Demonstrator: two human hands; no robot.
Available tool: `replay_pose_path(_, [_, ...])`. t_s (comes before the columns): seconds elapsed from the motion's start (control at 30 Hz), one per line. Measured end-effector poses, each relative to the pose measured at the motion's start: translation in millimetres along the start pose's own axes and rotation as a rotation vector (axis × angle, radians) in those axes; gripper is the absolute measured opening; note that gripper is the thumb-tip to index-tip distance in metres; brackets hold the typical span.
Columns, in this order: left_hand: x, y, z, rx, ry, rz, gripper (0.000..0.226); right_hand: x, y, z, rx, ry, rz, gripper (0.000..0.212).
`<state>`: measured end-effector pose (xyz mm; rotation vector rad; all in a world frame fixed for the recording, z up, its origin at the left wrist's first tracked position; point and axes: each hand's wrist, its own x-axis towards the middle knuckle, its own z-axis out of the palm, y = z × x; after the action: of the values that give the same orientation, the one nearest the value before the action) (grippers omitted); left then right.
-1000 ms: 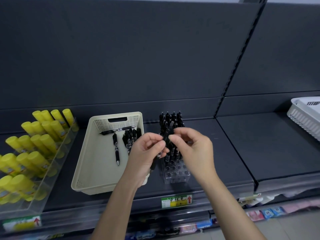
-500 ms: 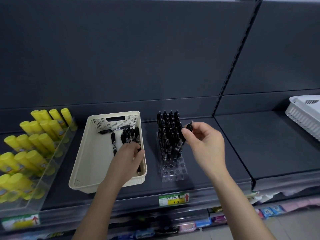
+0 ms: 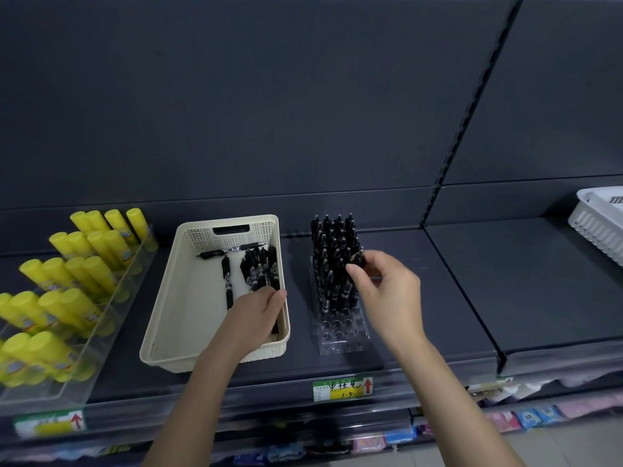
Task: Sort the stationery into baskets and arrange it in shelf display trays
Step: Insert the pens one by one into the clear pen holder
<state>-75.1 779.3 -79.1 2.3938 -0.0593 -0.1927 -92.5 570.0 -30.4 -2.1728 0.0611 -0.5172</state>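
A cream basket [image 3: 161, 315] on the dark shelf holds loose black pens [image 3: 259, 267]. My left hand [image 3: 256, 311] reaches into its right side, fingers curled over a black pen [image 3: 275, 329] whose tip shows below the hand. To the right stands a clear pen tray [image 3: 340, 335], its back rows filled with upright black pens [image 3: 332, 244] and its front holes bare. My right hand [image 3: 387, 291] pinches the top of another black pen [image 3: 358, 261], held upright at the tray's right side.
A clear tray of yellow glue sticks [image 3: 67, 274] fills the shelf's left end. A white basket [image 3: 600, 224] sits at the far right, with bare shelf [image 3: 505, 281] between it and the pens. A price label [image 3: 342, 389] marks the front edge.
Both hands were together on one pen above the tray. My left hand has dropped into the basket; my right hand carried the pen to the tray's right side.
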Motion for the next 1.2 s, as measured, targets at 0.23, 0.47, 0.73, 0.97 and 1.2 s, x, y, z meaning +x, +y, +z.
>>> replay_pose_path(0.23, [0,0,0,-0.005,0.003,0.004,0.046,-12,7,10,-0.121,-0.131,-0.062,0.027])
replay_pose_path(0.47, [0,-1,0,-0.017,-0.004,0.002,0.043,-12,-2,2,-0.097,-0.100,-0.041,0.031])
replay_pose_path(0.73, [3,-5,-15,-0.096,-0.023,0.055,0.012,-14,-44,12,-0.090,0.002,-0.274,0.020])
replay_pose_path(0.97, [19,-21,-45,-0.001,0.027,0.057,0.011,-8,-59,61,-0.069,-0.241,-0.243,0.023])
replay_pose_path(1.2, [62,-40,-62,0.195,0.053,0.002,0.025,5,-49,109,-0.235,-0.398,-0.099,0.023])
